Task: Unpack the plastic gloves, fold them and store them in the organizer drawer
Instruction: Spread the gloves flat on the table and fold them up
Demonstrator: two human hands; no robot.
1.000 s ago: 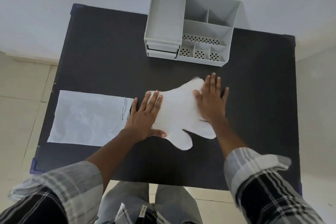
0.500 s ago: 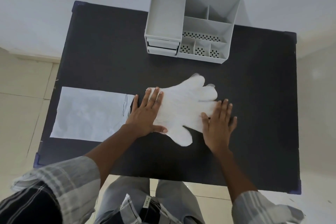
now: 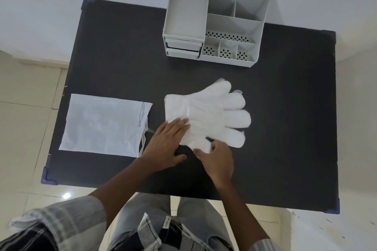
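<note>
Plastic gloves (image 3: 208, 116) lie flat in a stack at the middle of the table (image 3: 114, 51), fingers pointing toward its right edge. Our left hand (image 3: 166, 144) presses down on the cuff end with fingers (image 3: 179, 126) extended and together, gripping nothing. Our right hand (image 3: 217, 161) touches the glove thumb with curled fingertips; we cannot tell whether it pinches. The empty packaging bag (image 3: 104, 124) lies near the left edge. The organizer (image 3: 214, 24) stands at the far edge, drawers (image 3: 182, 48) closed.
</note>
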